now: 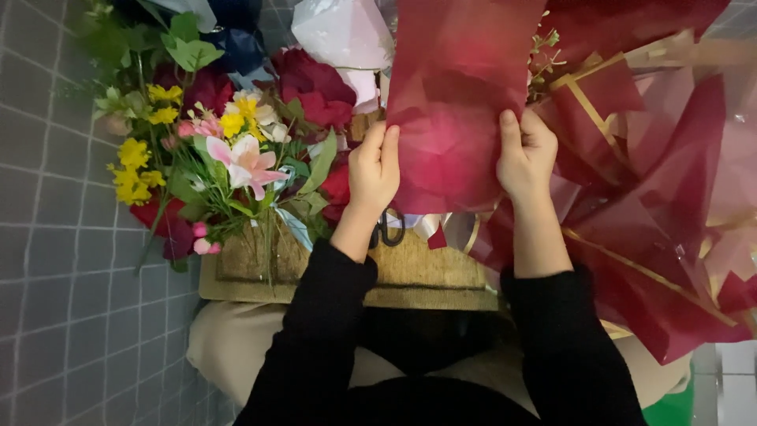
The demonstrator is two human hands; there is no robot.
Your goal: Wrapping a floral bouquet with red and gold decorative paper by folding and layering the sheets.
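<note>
Dark red translucent wrapping sheet [457, 102] held upright, long axis running away from person, lower edge toward body. Sheet sat between both hands, above brown woven mat [426, 276]. Left hand [374, 170] pinched sheet's left edge, thumb on top. Right hand [524, 158] closed on right edge, thumb on top, fingers hidden behind. More red gold-trimmed sheets [654, 260] lay right of mat. Mixed flower bunch [213, 142] lay left of sheet. Black scissors [389, 230] on mat under left hand.
</note>
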